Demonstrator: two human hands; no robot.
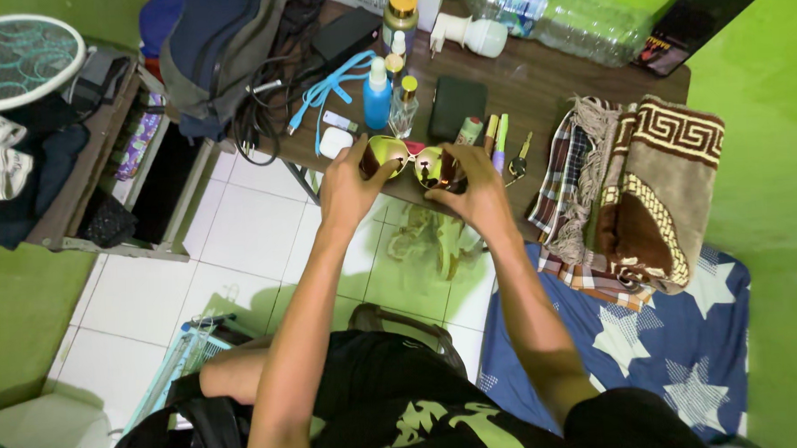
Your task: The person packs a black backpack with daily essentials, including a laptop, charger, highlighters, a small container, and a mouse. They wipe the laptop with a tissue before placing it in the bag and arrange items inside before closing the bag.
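At the near edge of the brown bench (pixel 535 87), both hands hold one pair of sunglasses (pixel 407 162) with mirror lenses. Left hand (pixel 349 186) grips the left side, right hand (pixel 477 190) the right side. Just behind stands a blue bottle (pixel 377 97).

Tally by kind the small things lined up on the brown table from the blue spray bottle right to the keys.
Blue spray bottle: 1
Small clear glass bottle: 1
Dark wallet: 1
Pens or markers: 3
Keys: 1 bunch
Mirrored sunglasses, held by left hand and right hand: 1
Total: 8
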